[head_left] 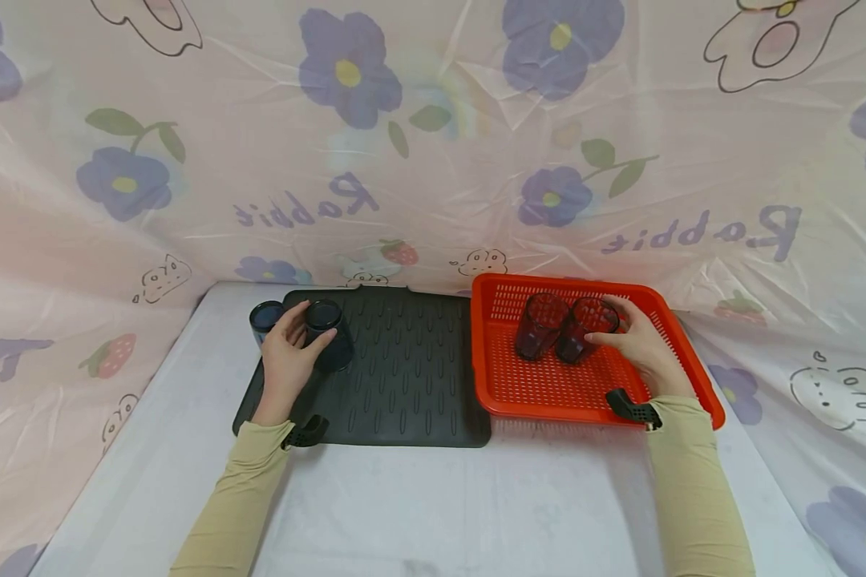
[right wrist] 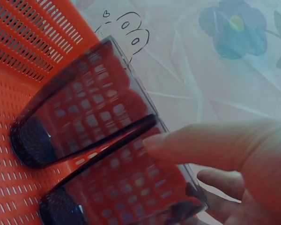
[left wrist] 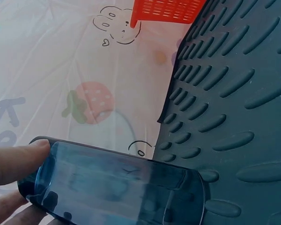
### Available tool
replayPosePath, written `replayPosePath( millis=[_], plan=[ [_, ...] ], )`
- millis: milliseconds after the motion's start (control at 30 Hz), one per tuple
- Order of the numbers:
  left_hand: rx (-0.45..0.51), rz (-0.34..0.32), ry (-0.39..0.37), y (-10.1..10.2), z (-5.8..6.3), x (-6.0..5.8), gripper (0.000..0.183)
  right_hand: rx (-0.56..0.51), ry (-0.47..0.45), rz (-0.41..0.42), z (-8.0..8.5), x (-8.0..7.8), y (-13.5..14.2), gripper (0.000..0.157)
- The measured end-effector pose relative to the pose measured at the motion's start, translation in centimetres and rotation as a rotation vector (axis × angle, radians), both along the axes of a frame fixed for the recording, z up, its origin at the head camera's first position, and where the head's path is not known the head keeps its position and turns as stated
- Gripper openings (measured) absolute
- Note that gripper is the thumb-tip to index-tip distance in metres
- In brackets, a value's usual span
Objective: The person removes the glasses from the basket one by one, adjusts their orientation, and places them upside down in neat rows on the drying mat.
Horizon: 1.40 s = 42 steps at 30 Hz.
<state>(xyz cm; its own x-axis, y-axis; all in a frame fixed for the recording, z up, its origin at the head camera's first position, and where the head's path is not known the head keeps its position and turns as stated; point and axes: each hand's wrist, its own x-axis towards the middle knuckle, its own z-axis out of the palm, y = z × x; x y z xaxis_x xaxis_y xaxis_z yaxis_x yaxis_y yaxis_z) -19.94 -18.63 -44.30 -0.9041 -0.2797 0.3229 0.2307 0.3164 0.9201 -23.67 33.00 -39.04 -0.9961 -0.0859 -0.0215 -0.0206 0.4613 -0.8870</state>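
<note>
On the dark drying mat (head_left: 404,369), a blue-tinted drinking glass (head_left: 335,349) stands upright, its rim pinched between the thumb and fingers of my left hand (head_left: 286,361). The left wrist view shows that same glass (left wrist: 112,180) close up, with its base against the ridged mat. A second blue glass (head_left: 263,315) is just beyond the left hand and partly hidden by it. Inside the red basket (head_left: 548,405), my right hand (head_left: 642,349) holds a tumbler (head_left: 577,332) near its rim. Touching it on the left is another tumbler (head_left: 537,328); both look slightly tilted.
Mat and basket sit side by side on a white-covered table (head_left: 418,505), the basket's left edge meeting the mat. A printed plastic sheet (head_left: 433,160) hangs behind and along both sides. Each wrist carries a black camera mount (head_left: 306,431).
</note>
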Motion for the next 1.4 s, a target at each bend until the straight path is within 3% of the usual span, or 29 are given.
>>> replayPosePath(
  millis=[200, 400, 500, 833, 1133, 1400],
  plan=[
    [0.02, -0.02, -0.034, 0.1, 0.6, 0.3, 0.061, 0.007, -0.041, 0.004, 0.2, -0.1, -0.2, 0.088],
    [0.043, -0.045, -0.051, 0.9, 3.0, 1.6, 0.058, 0.029, -0.043, 0.013, 0.3, -0.3, -0.3, 0.087],
    [0.035, -0.042, -0.054, 1.1, 3.5, 1.9, 0.058, 0.043, -0.035, 0.02, 0.3, -0.4, -0.4, 0.085],
    [0.027, 0.019, -0.044, 0.0, 0.7, 0.4, 0.059, 0.053, -0.071, 0.007, 0.4, -0.6, -0.3, 0.087],
    [-0.012, 0.07, -0.061, 0.1, 0.9, 0.5, 0.058, 0.094, -0.067, -0.014, 0.8, -0.2, -0.4, 0.091],
    [-0.026, 0.057, -0.066, -0.1, 1.1, 0.7, 0.057, 0.099, -0.075, -0.035, 1.1, 0.1, -0.2, 0.094]
  ],
)
